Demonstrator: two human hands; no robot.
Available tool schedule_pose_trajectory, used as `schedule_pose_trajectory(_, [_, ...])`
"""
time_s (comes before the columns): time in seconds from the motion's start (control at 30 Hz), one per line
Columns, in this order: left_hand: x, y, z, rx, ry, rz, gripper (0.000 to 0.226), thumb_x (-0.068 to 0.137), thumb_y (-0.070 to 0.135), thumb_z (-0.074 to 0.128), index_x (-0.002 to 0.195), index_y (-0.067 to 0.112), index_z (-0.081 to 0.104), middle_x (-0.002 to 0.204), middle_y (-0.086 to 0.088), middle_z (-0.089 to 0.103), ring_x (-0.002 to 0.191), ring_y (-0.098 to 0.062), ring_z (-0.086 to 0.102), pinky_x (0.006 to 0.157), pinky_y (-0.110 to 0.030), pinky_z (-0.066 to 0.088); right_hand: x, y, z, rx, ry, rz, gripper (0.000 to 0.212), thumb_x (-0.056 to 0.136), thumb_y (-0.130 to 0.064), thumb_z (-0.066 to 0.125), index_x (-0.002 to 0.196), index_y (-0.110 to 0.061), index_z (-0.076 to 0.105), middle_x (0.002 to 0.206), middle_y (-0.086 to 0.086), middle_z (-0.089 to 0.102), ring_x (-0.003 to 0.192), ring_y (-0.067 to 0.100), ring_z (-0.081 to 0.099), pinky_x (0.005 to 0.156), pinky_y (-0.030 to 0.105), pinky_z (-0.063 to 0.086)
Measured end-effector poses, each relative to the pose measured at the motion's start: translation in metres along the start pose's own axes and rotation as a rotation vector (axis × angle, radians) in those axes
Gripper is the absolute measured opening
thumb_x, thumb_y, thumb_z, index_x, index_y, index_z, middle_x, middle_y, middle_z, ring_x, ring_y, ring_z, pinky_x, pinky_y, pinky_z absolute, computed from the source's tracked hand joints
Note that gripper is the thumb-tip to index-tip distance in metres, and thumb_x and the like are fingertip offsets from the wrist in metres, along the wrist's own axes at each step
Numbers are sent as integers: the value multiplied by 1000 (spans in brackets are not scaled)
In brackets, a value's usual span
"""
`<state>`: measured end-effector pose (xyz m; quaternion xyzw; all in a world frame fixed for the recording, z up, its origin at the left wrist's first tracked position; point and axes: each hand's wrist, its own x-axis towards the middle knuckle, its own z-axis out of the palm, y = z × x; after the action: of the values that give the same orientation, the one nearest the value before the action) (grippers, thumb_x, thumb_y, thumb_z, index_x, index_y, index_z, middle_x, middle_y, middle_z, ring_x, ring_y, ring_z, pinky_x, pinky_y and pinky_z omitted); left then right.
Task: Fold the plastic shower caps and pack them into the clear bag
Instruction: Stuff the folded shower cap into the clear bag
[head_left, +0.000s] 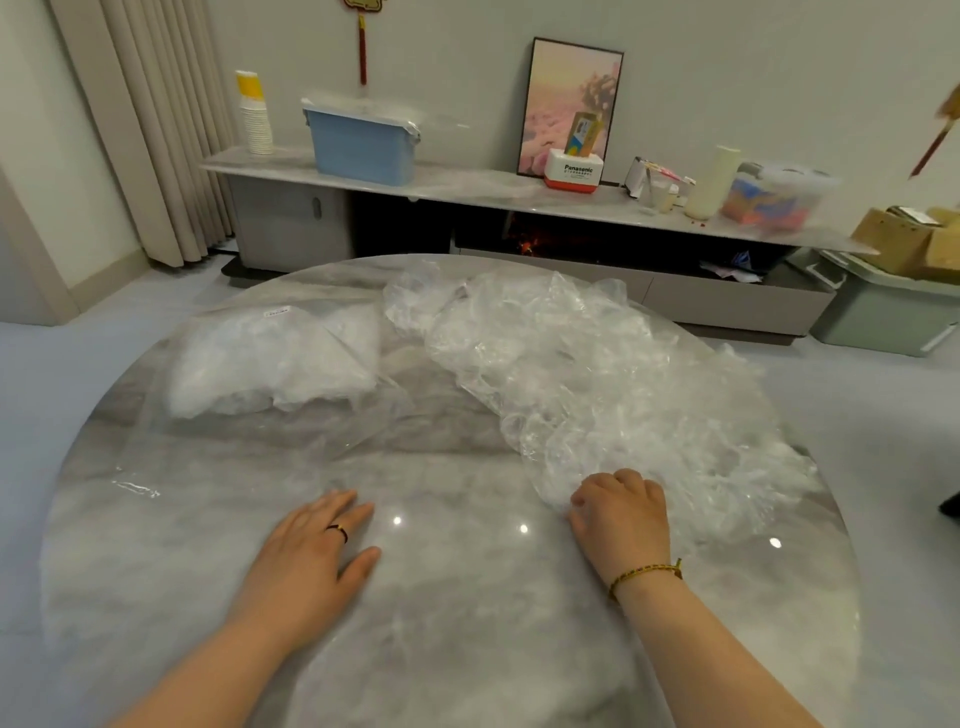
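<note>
- Left hand (311, 551) lies flat, fingers straight, on the round grey marble desk (467, 623).
- Right hand (618, 514), fingers curled, grips the near edge of the crumpled pile of clear plastic shower caps (597, 374).
- Clear plastic bag (270, 358) lies far left.

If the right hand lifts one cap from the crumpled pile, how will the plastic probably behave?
Probably floppy: the pile of shower caps lies in thin, crumpled folds. Likely very light, being see-through film. It may slide on the glossy table, and neighbouring caps could drag along, since they overlap.
</note>
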<state>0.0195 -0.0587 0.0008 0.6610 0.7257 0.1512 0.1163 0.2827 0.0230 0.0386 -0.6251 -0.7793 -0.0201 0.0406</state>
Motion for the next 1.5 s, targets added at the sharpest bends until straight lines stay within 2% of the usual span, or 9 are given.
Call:
schedule_pose_trajectory(0.2, [2, 7, -4, 104, -47, -10, 102, 56, 67, -10, 144, 31, 25, 153, 11, 16, 142, -8, 11, 112, -22, 5, 5, 1, 2, 85, 203, -25, 29, 97, -22, 42, 98, -16, 70, 109, -7, 65, 119, 19, 45, 86, 27, 19])
schedule_pose_trajectory(0.33, [1, 11, -7, 92, -68, -15, 67, 85, 60, 15, 145, 29, 22, 154, 10, 13, 143, -8, 7, 113, -22, 4, 1, -8, -11, 306, 512, -79, 25, 77, -21, 53, 58, -16, 68, 62, -8, 68, 69, 18, 66, 65, 22, 40])
schedule_pose_trajectory(0.6, [-6, 23, -18, 215, -199, 48, 56, 97, 46, 31, 147, 28, 12, 156, 8, 3, 142, -8, 7, 110, -18, 9, -10, 23, -16, 184, 194, 204, 53, 95, -33, 46, 142, -16, 27, 148, 0, 26, 133, 19, 27, 106, 26, 22])
schedule_pose_trajectory(0.83, [-4, 26, -34, 286, -407, 138, 59, 95, 46, 37, 147, 31, 12, 155, 12, 0, 142, -7, 11, 108, -19, 21, 1, 53, -1, 34, 242, 414, 26, 97, -25, 42, 108, -19, 64, 111, -3, 64, 113, 21, 43, 85, 27, 19])
schedule_pose_trajectory(1.1, [-6, 41, -48, 95, -213, 216, 62, 92, 55, 37, 144, 38, 7, 151, 20, 0, 140, -2, 13, 107, -13, 14, -16, 16, -28, 306, 968, -142, 23, 81, -23, 54, 76, -13, 73, 85, 1, 73, 97, 19, 53, 80, 33, 37])
schedule_pose_trajectory(1.17, [-8, 50, -55, -38, -97, 259, 66, 79, 43, 29, 139, 45, 3, 142, 30, -2, 138, 2, 14, 105, -11, 15, -30, 3, -31, 376, 949, -283, 19, 88, -26, 52, 84, -19, 70, 89, 0, 72, 100, 19, 54, 81, 35, 40])
schedule_pose_trajectory(1.2, [-9, 56, -59, -92, -42, 271, 83, 62, 86, 2, 136, 49, -1, 139, 31, -2, 135, 4, 16, 104, -11, 17, -37, -4, -31, 408, 919, -359, 17, 92, -29, 49, 88, -23, 65, 91, -1, 72, 100, 18, 54, 82, 34, 41])
schedule_pose_trajectory(1.37, [-11, 61, -44, -69, 106, 502, 78, 71, 63, 44, 142, 38, 21, 138, 4, 39, 119, -15, 38, 103, -22, 24, -64, -38, -9, 587, 691, -611, 16, 96, -32, 43, 96, -26, 58, 94, -7, 71, 98, 10, 57, 88, 21, 42])
schedule_pose_trajectory(1.5, [-2, 59, -25, 87, 89, 647, 33, 75, 45, 47, 85, 29, 73, 101, 6, 69, 105, -14, 51, 100, -24, 24, -71, -46, 16, 444, 455, -705, 31, 83, -43, 50, 107, -25, 50, 112, -9, 58, 103, 10, 52, 90, 23, 39])
